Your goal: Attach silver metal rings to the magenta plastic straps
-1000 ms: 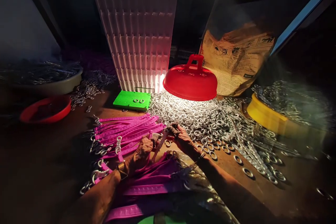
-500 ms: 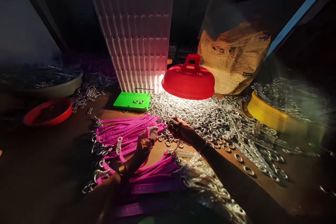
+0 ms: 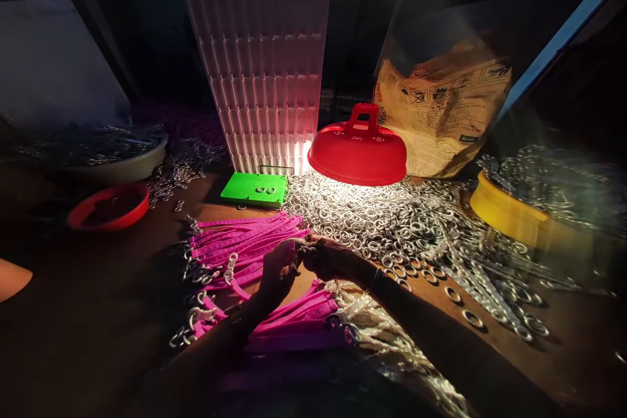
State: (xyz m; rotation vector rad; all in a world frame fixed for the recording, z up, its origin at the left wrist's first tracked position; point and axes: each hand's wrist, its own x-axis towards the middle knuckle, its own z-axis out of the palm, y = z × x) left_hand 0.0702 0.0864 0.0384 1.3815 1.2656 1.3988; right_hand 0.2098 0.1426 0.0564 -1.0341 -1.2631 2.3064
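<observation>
Crowding close together, the left hand [image 3: 280, 268] and right hand [image 3: 327, 259] have their fingers curled nearly closed, but it's too dark to tell what, if anything, they've got pinched. Pink straps [image 3: 247, 238] lie just left of the fingers, loose metal rings [image 3: 409, 235] just beyond and right, probably for easy reach. Red lampshade [image 3: 360, 155] sits past the fingertips, I'd guess to light up this spot.
</observation>
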